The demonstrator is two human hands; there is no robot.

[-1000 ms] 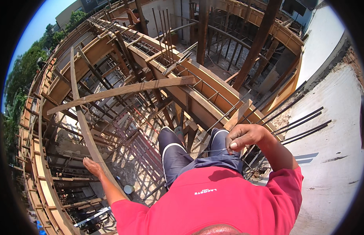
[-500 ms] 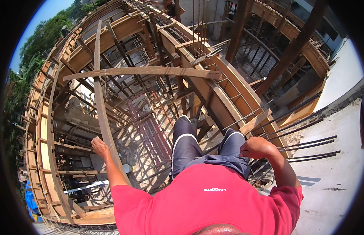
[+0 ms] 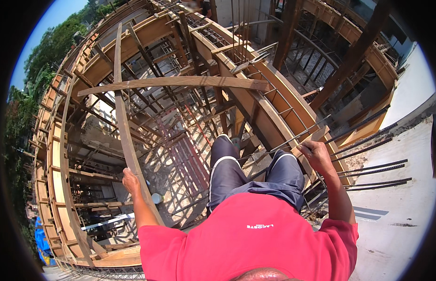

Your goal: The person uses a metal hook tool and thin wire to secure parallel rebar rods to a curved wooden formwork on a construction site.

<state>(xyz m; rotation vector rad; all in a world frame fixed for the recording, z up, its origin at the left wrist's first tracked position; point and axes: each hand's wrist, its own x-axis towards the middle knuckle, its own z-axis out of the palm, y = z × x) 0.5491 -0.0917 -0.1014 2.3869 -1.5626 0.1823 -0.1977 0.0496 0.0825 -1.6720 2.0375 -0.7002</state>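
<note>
My left hand (image 3: 131,181) is at the left edge of a long wooden plank (image 3: 121,117), its fingers curled against that edge. The plank runs away from me over an open drop. My right hand (image 3: 316,156) has its fingers closed at a short wooden crosspiece (image 3: 319,135) on top of the beam formwork (image 3: 283,122); my hand partly hides the crosspiece. Steel bars lie inside the formwork. My legs in dark trousers (image 3: 226,169) hang or stand beside the formwork; my feet are mostly hidden.
Another plank (image 3: 180,82) lies across the long one, reaching the formwork. Below are timber props, a reddish metal frame (image 3: 183,157) and a white bucket (image 3: 157,198). Rebar ends (image 3: 379,183) stick out over a pale slab (image 3: 396,215) at right. Curved formwork (image 3: 55,178) borders the left.
My right hand has moved forward from above my thigh to the crosspiece on the formwork. My left hand has shifted slightly right, against the plank. The view has shifted a little.
</note>
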